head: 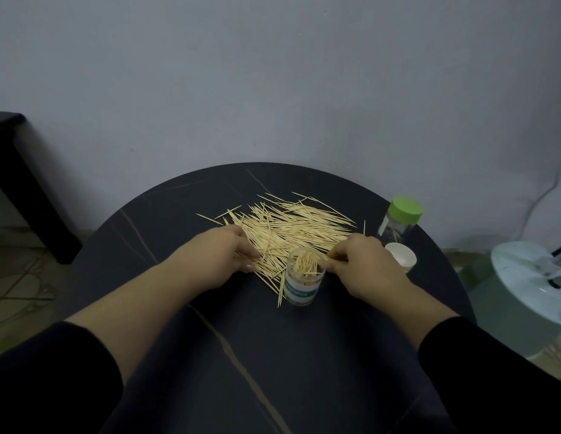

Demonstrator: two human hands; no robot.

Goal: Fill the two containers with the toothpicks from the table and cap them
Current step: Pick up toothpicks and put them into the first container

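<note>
A round dark table [185, 308] with thin tan veins stands against a plain pale grey wall [273, 73]. Tiled floor shows at both sides, a dark piece of furniture [19, 183] far to the left, and a pale green round object [523, 286] low on the right.

The toothpicks [291, 227] lie flat in a loose heap just beyond both sets of fingertips. Most have their long axes running left to right; those beside the left fingers slant back toward the person.

The left hand [223, 258] has its fingers curled down onto the heap's left edge; whether they grip any picks cannot be told. The right hand [363, 264] pinches a few toothpicks at the rim of the open container [302, 281]. That container stands upright between the two hands, mouth up, with picks leaning on end inside.

Just past the right knuckles lies a white cap [401, 256]. Beyond it stands the green-capped container [398, 223], upright.
</note>
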